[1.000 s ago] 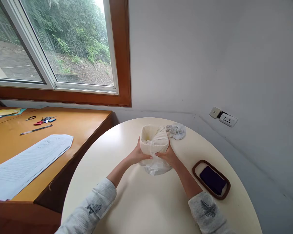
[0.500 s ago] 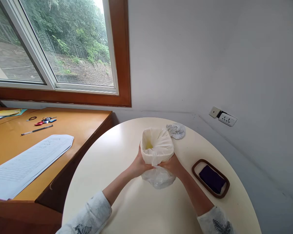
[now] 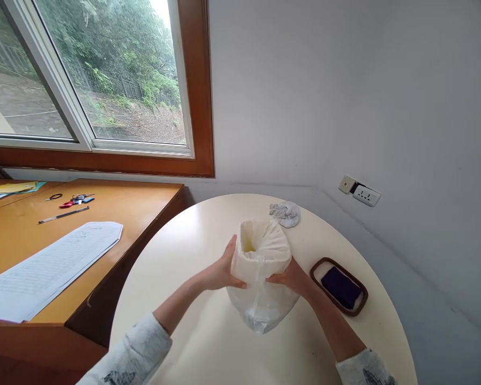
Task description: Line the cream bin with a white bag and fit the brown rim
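A small trash bin [image 3: 258,286] lined with a white, translucent plastic bag is in the middle, its mouth tilted up toward me. The bag is folded over the rim and its loose part hangs down around the outside. Something yellowish shows deep in the opening. My left hand [image 3: 223,270] grips the bin's left side, thumb in front and fingers behind. On the opposite side, my right hand [image 3: 292,275] holds it the same way, its thumb pressing the bag near the front. Most of the fingers are hidden behind the bin.
The round cream table [image 3: 184,256] carries a crumpled grey-white cloth [image 3: 286,214] behind the bin. A brown-rimmed oval tray [image 3: 316,267] with a dark purple folded cloth [image 3: 341,287] lies to the right. On the wooden desk [image 3: 144,198] at left are papers [image 3: 60,267], a pen [image 3: 64,215] and keys [image 3: 78,200].
The bin has come slightly nearer to me and to the right. My hands have moved apart to its sides, and the bag's skirt hangs lower and fuller around it.
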The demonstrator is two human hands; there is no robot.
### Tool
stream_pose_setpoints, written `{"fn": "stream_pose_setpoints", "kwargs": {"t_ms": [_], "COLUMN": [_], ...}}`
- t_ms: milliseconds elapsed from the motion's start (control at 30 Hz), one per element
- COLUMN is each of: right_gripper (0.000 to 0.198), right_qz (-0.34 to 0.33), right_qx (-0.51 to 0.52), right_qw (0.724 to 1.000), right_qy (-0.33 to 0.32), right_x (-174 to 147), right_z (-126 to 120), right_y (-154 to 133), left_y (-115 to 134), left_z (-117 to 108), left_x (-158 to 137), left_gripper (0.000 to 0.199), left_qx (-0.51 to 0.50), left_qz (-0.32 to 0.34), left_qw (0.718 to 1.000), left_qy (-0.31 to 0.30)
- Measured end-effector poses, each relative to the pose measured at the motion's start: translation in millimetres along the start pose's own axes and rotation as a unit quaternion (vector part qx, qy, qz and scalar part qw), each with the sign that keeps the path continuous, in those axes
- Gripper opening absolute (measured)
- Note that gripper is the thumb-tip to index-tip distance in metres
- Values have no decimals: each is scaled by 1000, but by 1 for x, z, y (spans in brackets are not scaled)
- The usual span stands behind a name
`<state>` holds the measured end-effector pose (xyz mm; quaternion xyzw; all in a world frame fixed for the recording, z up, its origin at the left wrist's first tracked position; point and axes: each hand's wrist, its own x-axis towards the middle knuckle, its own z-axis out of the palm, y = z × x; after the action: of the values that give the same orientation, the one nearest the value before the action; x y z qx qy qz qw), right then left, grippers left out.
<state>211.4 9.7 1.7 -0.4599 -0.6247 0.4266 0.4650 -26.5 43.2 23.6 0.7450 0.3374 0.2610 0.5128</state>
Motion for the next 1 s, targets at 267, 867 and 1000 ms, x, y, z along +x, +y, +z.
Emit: {"fn": "stream_pose_setpoints", "kwargs": {"t_ms": [267,867,1000], "right_gripper": [73,24,42], "right_qz": [-10,-14,17], "right_qx": [10,-627,-656], "right_qw": [1000,712,675], "right_qy": [13,-316,-336], "right_x": [-10,26,32], "right_z": [-58,15,28], "right_y": [-37,-123,-110], "left_y": [42,83,97], "left_z": [-59,-10,5], "left_x": [7,42,31], "left_gripper": [61,12,14], "left_qx": [47,349,364], "left_qz": [-165,-93,-30], "left_qw": [979,918,911], "left_qy": [113,162,190]}}
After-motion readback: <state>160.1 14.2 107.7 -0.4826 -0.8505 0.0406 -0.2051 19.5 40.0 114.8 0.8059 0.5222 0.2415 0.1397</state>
